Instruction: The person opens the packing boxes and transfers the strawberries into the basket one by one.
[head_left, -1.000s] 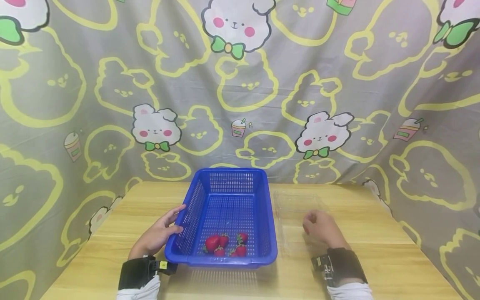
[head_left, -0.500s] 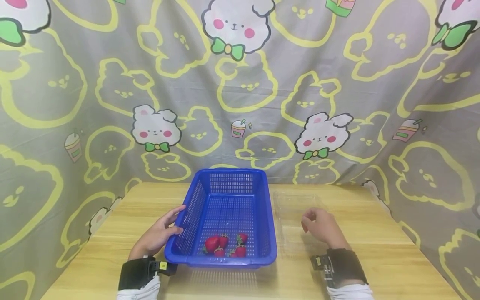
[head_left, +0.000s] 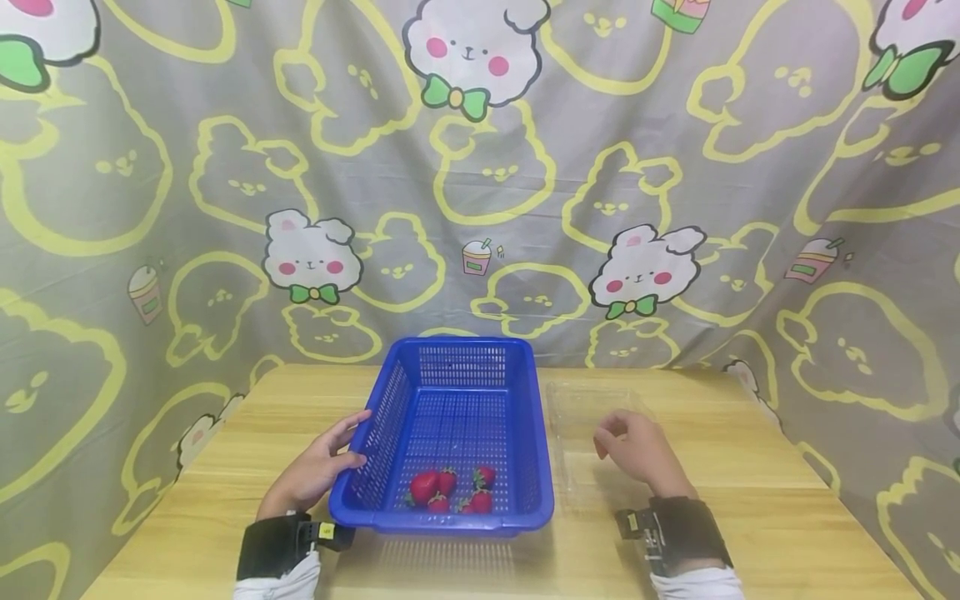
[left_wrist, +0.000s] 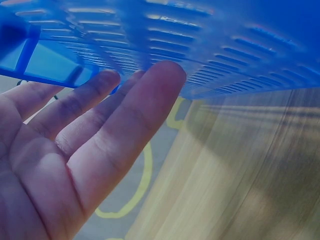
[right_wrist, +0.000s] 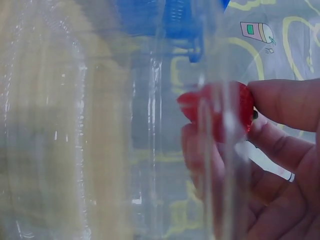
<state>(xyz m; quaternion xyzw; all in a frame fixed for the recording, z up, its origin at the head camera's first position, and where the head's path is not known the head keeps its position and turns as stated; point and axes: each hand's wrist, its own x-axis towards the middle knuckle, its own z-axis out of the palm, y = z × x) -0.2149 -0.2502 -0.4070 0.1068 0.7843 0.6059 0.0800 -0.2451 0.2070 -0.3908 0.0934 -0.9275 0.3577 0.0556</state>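
A blue plastic basket (head_left: 442,522) stands in the middle of the head view, with several red strawberries (head_left: 424,486) lying at its near end. My left hand (head_left: 313,468) rests against its left side, thumb and fingers spread; the left wrist view has these fingers (left_wrist: 120,135) extended along the slotted wall. Between thumb and fingers, my right hand (head_left: 639,448) pinches a strawberry (right_wrist: 240,107), which is hidden in the head view. A clear plastic box (head_left: 557,433) sits right of the basket, overlapped by the right hand. Its see-through wall crosses in front of the pinched strawberry in the right wrist view.
The light wooden table (head_left: 772,517) carries the basket and the box. Behind and on both sides hangs a grey curtain (head_left: 517,192) printed with cartoon rabbits, meeting the table's back edge. A black camera strap (head_left: 273,546) wraps each wrist.
My right hand has shifted slightly left and away from me over the clear box. The left hand, the basket and the strawberries in it have stayed put.
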